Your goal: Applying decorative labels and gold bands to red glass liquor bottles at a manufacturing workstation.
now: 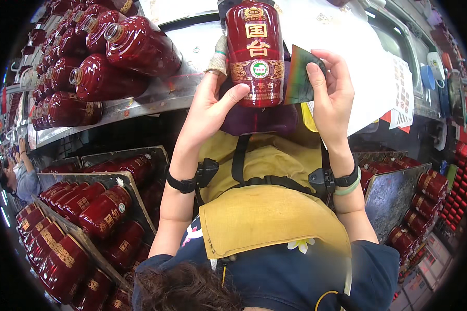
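A dark red glass bottle [255,46] with gold decoration and a round green-and-white sticker lies in front of me, its lower end toward my body. My left hand [213,98] grips its lower left side, thumb on the front near the base. A greyish wrapping with a green band covers one of that hand's fingers; the rest are partly hidden. On the bottle's right, my right hand [333,90] pinches a dark green, shiny thin sheet [299,78] between thumb and fingers. The sheet's edge is close to the bottle; I cannot tell whether they touch. Purple cloth [259,120] shows below the base.
Several red bottles [140,46] are stacked at the left of the white worktable [194,49]. More red bottles [106,210] fill divided racks at lower left and right [403,223]. White paper [342,46] covers the table's right; a blue cup [427,78] stands beyond. Another person [26,176] is far left.
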A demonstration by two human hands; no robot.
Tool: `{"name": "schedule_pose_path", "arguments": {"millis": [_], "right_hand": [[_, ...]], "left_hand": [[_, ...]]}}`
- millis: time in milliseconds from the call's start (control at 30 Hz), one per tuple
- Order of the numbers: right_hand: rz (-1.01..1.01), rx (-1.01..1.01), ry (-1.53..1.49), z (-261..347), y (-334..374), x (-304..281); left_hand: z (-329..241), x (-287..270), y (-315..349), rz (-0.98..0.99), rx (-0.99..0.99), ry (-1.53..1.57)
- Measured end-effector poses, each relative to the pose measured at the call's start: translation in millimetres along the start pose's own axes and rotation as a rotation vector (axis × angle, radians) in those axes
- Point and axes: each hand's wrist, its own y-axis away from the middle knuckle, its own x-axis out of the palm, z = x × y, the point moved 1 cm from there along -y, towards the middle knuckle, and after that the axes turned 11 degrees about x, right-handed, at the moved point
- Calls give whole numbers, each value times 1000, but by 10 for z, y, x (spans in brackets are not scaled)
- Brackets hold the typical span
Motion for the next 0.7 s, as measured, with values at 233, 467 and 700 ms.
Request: {"name": "schedule_pose_path", "arguments": {"millis": [233,467,700], "right_hand": [[56,89,-19,58,37,26],[85,108,-61,99,62,48],[101,113,-72,88,91,44]], "left_hand": [[21,-45,-26,94,85,-64],[17,-73,-27,83,34,50],[28,-147,-10,107,40,32]]}}
